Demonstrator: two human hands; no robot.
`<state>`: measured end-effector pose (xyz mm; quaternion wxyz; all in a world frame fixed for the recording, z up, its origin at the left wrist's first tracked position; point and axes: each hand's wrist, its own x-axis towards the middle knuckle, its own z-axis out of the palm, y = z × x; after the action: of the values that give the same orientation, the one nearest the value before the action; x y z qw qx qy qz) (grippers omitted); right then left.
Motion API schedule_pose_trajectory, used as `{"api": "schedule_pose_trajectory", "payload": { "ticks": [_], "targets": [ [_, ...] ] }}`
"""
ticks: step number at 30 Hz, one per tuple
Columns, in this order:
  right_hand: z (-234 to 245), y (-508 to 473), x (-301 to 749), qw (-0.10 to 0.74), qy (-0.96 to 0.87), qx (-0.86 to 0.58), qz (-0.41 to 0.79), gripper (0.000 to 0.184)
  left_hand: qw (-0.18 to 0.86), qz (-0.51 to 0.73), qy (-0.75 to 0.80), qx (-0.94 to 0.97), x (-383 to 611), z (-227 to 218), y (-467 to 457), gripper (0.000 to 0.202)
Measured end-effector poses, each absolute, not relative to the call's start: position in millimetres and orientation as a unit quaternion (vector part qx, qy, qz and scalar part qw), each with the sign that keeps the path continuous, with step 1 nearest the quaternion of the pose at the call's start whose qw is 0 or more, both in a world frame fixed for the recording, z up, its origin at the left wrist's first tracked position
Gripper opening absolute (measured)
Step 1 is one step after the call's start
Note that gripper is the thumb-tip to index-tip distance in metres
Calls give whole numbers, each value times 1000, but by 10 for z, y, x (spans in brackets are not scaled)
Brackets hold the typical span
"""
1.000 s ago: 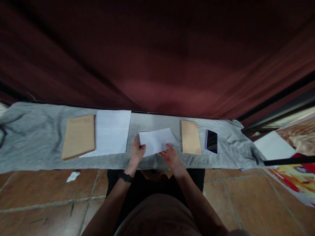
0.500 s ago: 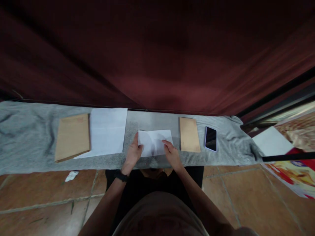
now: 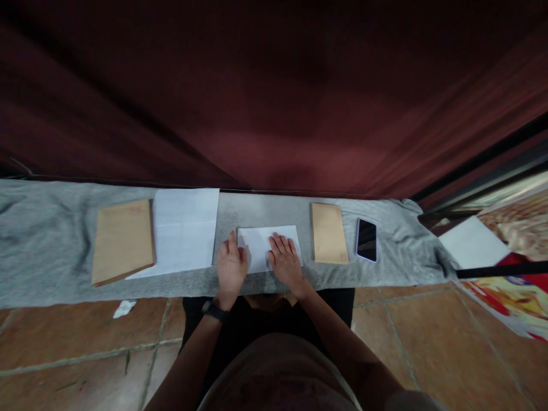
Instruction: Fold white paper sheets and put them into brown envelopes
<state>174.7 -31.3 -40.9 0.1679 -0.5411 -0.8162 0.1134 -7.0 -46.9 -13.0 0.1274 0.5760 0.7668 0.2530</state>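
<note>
A folded white paper (image 3: 257,246) lies flat on the grey cloth (image 3: 51,251) in front of me. My right hand (image 3: 285,262) rests palm down on it, fingers stretched out over its right half. My left hand (image 3: 230,265) lies flat beside the paper's left edge, fingers extended, thumb touching the sheet. A dark band is on my left wrist.
To the left lie a white sheet (image 3: 184,231) and a stack of brown envelopes (image 3: 122,241). To the right are a brown envelope (image 3: 329,241) and a dark phone (image 3: 367,240). A maroon curtain (image 3: 274,97) hangs behind. More paper (image 3: 471,244) sits far right. Tiled floor below.
The paper was held up slightly in both hands; now it lies flat on the cloth and both hands press down on it with open fingers.
</note>
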Motion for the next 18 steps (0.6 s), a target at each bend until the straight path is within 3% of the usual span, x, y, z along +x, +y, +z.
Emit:
{"api": "schedule_pose_trajectory", "payload": {
  "ticks": [2,6,18],
  "targets": [
    [-393,-305,1754,163,-816,-541,117,51,65,264,732,625,81,-134,-528,62],
    [-334,-199,1793,148,-819,-538,133,50,80,228,634,735,373,-236,-552,56],
    [-477,-26,1804,164,-814,-551,81,50,43,121,629,767,420,-323,-306,56]
  ]
}}
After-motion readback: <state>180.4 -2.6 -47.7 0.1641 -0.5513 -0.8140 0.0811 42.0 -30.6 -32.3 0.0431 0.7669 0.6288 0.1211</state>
